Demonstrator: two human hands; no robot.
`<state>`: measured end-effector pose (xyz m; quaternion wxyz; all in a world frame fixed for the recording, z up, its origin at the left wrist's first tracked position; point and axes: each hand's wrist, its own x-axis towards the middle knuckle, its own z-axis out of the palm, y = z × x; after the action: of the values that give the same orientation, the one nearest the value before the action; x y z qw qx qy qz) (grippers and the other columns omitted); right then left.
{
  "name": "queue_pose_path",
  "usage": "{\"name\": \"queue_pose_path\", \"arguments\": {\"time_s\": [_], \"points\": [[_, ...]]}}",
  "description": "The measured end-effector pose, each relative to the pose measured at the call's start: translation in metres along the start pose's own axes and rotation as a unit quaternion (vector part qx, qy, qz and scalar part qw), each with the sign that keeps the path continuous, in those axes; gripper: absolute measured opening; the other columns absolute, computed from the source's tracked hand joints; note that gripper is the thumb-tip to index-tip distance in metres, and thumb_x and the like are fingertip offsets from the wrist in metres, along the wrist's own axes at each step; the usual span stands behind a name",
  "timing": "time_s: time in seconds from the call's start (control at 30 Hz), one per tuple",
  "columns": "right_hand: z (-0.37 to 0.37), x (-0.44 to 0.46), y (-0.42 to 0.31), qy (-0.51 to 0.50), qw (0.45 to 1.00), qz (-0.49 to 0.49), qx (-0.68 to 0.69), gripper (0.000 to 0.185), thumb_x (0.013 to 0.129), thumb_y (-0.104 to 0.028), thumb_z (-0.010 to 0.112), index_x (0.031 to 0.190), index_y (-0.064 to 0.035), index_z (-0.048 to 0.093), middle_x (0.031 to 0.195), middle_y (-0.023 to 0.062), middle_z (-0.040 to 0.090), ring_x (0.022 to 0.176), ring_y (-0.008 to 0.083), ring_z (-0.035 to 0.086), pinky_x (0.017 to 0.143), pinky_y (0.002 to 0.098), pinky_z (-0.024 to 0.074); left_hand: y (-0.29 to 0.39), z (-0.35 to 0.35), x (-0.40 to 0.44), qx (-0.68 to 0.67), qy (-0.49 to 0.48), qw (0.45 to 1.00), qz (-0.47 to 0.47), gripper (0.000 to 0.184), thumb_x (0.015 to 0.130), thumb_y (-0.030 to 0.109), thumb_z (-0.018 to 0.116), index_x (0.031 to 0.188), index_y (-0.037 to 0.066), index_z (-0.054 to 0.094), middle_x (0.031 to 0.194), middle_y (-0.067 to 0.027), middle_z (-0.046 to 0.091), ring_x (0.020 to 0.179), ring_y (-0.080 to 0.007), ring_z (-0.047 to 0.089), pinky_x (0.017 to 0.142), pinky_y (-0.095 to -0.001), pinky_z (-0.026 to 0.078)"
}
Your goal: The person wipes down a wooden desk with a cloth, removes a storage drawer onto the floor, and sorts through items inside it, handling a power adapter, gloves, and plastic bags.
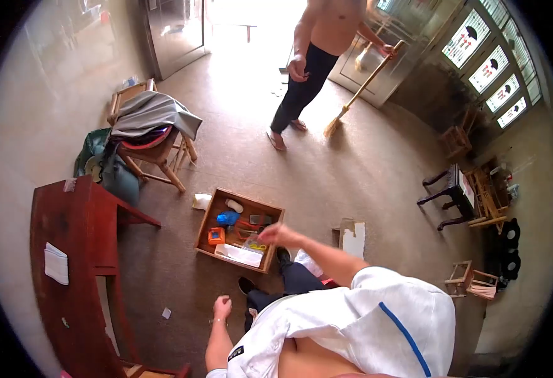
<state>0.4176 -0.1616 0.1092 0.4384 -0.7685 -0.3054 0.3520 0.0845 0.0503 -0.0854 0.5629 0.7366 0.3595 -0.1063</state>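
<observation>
My right hand [276, 234] is over the right side of a wooden drawer [203, 228] on the floor, its fingers curled; what they hold, if anything, is too small to tell. Inside the drawer lie an orange item [216, 235], a blue bundle [228, 218], a white roll [233, 205], a dark grey box [261, 219], yellow-handled scissors [257, 247] and a long white box [239, 254]. My left hand [222, 307] hangs low beside my legs, left of my feet, closed, with its contents hidden.
Another person [314, 63] stands ahead with a broom [364, 87]. A red desk [75, 220] and a chair [157, 151] under grey cloth stand left. A cardboard box [352, 238] lies right of the drawer. Small stools [458, 279] and a dark table [456, 189] stand farther right.
</observation>
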Motion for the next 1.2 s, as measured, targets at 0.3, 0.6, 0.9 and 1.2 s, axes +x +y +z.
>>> {"name": "queue_pose_path", "arguments": {"time_s": [0.3, 0.6, 0.9, 1.2], "points": [[-0.254, 0.075, -0.075, 0.354, 0.876, -0.089, 0.316, 0.014, 0.085, -0.013, 0.065, 0.095, -0.0019, 0.066, 0.073, -0.0019, 0.060, 0.057, 0.0050, 0.050, 0.052, 0.0186, 0.0395, -0.064, -0.023, -0.128, -0.054, 0.100, 0.943, -0.314, 0.013, 0.078, 0.010, 0.060, 0.084, 0.002, 0.067, 0.074, -0.0075, 0.065, 0.061, -0.0192, 0.064, 0.053, -0.0321, 0.050], [-0.301, 0.120, -0.063, 0.466, 0.817, -0.058, 0.335, 0.021, 0.081, -0.019, 0.071, 0.093, -0.0016, 0.068, 0.078, 0.0041, 0.066, 0.059, 0.0098, 0.059, 0.054, 0.0217, 0.0491, 0.047, 0.070, -0.034, 0.037, 0.042, 0.998, -0.007, 0.019, 0.082, 0.014, 0.063, 0.098, 0.003, 0.063, 0.082, -0.0116, 0.066, 0.072, -0.0187, 0.063, 0.066, -0.0317, 0.049], [-0.233, 0.041, 0.007, 0.268, 0.842, 0.025, 0.468, 0.012, 0.084, -0.019, 0.068, 0.082, -0.0069, 0.065, 0.069, -0.0022, 0.060, 0.054, 0.0049, 0.050, 0.043, 0.0198, 0.0358, 0.124, 0.097, 0.014, -0.089, 0.054, 0.991, 0.080, 0.021, 0.086, 0.014, 0.061, 0.103, 0.002, 0.062, 0.087, -0.0087, 0.067, 0.072, -0.0150, 0.062, 0.066, -0.0283, 0.051], [-0.160, 0.037, 0.122, 0.040, 0.931, 0.276, 0.234, 0.011, 0.085, -0.011, 0.065, 0.089, -0.0005, 0.064, 0.075, 0.0039, 0.063, 0.060, 0.0117, 0.058, 0.054, 0.0236, 0.0495, 0.147, 0.136, -0.015, -0.132, 0.058, 0.971, -0.192, 0.025, 0.084, 0.010, 0.061, 0.107, 0.001, 0.060, 0.088, -0.0066, 0.064, 0.070, -0.0119, 0.059, 0.064, -0.0260, 0.051]]}}
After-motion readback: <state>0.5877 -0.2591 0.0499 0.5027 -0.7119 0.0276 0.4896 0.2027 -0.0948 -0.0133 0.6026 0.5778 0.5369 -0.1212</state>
